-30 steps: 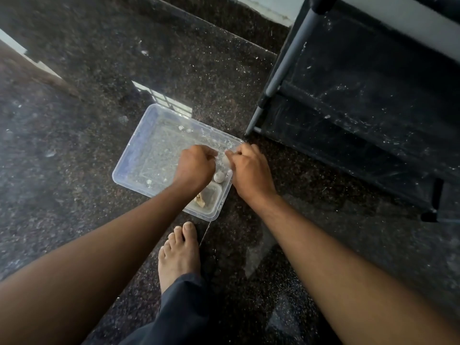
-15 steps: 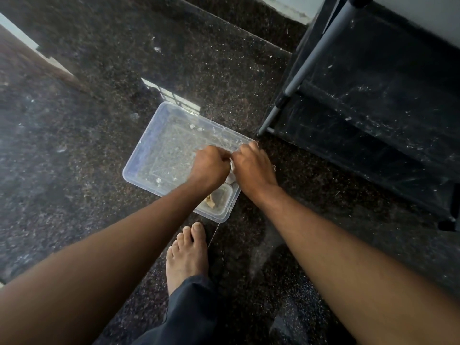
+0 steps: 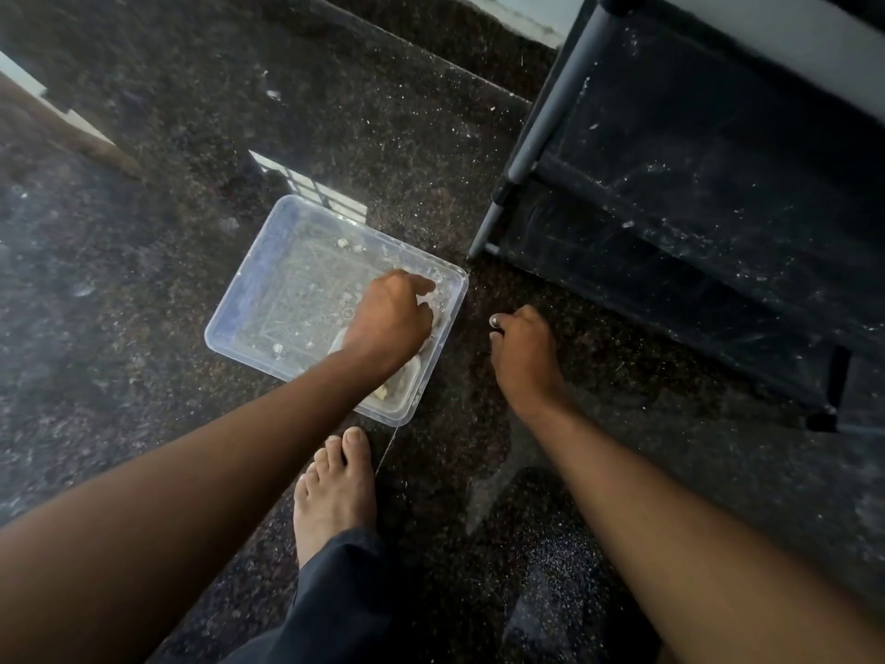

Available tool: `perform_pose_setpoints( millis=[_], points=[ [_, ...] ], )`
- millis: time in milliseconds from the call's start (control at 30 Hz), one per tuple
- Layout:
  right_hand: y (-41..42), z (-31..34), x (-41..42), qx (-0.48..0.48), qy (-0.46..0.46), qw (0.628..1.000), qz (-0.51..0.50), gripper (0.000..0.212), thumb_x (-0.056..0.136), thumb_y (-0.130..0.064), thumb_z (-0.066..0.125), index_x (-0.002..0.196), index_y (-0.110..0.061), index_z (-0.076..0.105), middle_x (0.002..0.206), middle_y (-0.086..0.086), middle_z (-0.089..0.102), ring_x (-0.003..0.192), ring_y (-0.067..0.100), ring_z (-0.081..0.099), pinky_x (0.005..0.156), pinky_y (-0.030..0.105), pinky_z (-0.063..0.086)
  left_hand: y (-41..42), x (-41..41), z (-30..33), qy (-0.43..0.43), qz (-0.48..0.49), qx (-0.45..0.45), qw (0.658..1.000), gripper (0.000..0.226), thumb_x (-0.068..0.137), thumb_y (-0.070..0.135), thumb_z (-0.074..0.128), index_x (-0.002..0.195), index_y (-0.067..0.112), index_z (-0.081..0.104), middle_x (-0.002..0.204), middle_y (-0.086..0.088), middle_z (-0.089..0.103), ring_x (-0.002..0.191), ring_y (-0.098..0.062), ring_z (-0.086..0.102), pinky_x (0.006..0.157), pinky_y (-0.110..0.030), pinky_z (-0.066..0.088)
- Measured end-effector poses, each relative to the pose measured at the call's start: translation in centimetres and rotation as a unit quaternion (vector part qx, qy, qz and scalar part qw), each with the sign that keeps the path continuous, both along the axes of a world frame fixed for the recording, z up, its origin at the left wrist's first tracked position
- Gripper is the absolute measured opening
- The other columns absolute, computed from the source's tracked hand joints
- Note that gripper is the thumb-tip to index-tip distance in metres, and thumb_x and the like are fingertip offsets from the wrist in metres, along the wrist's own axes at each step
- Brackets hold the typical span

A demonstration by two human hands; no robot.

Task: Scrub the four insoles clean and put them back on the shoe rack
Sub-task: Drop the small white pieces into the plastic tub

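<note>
right hand (image 3: 524, 357) now out of tub (image 3: 249, 299), pinching small round object (image 3: 494, 320) | left hand (image 3: 390, 318) curled inside, contents unclear | no insoles visible

The shoe rack (image 3: 694, 194), black-shelved with grey corner poles and speckled with pale dust, is seen standing on the dark floor (image 3: 383, 112), near the clear tub (image 3: 239, 285).

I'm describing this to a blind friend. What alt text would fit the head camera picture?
Seen from above, a person's left hand reaches into a clear plastic tub on a dark speckled floor, while the right hand hovers beside it, pinching something small. A bare foot stands below; a black shoe rack sits right.
</note>
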State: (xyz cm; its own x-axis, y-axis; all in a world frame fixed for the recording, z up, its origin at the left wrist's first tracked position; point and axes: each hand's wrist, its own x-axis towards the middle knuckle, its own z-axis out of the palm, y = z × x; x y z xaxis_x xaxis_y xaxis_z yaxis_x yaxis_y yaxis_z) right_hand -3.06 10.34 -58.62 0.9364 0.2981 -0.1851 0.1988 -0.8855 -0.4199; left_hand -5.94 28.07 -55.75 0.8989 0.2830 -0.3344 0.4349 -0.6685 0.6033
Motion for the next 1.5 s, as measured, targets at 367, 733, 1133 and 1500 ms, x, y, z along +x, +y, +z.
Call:
perform_pose_setpoints(
  millis=[367, 733, 1133, 1500],
  points=[
    [0.4, -0.8, 0.7, 0.002, 0.021, 1.0, -0.02, 0.01, 0.09, -0.005, 0.069, 0.097, 0.002, 0.067, 0.1, 0.016, 0.063, 0.092, 0.028, 0.061, 0.081, 0.033, 0.051, -0.1, -0.1, -0.5, -0.004, 0.005, 0.005, 1.0, 0.038, 0.094, 0.002, 0.055, 0.128, 0.005, 0.072, 0.13, -0.014, 0.07, 0.114, -0.025, 0.067, 0.097, -0.032, 0.051],
    [2.9, 1.2, 1.1, 0.15, -0.021, 0.981, -0.124, 0.02, 0.079, 0.0, 0.07, 0.096, -0.006, 0.077, 0.09, 0.011, 0.074, 0.077, 0.021, 0.068, 0.07, 0.013, 0.044, 1.0, 0.1, -0.2, 0.013, 0.083, -0.042, 0.996, 0.036, 0.095, 0.002, 0.056, 0.127, 0.005, 0.073, 0.128, -0.009, 0.073, 0.115, -0.019, 0.069, 0.091, -0.018, 0.044],
    [6.6, 3.0, 3.5, -0.061, -0.074, 0.974, 0.207, 0.014, 0.093, -0.006, 0.058, 0.095, -0.005, 0.072, 0.099, 0.009, 0.067, 0.104, 0.028, 0.056, 0.078, 0.036, 0.042, 0.7, 1.1, -0.2, 0.019, 0.091, -0.054, 0.994, 0.035, 0.095, 0.006, 0.055, 0.122, 0.011, 0.077, 0.116, -0.01, 0.078, 0.102, -0.019, 0.073, 0.078, -0.017, 0.047],
    [9.3, 4.3, 4.4, -0.215, -0.053, 0.944, 0.245, 0.024, 0.102, -0.011, 0.043, 0.112, -0.011, 0.065, 0.114, 0.01, 0.067, 0.11, 0.03, 0.061, 0.079, 0.037, 0.047, 0.1, 0.9, -0.5, 0.04, 0.077, -0.061, 0.994, 0.022, 0.094, 0.0, 0.055, 0.089, -0.001, 0.077, 0.085, -0.018, 0.075, 0.078, -0.029, 0.069, 0.061, -0.029, 0.04]
  ],
)
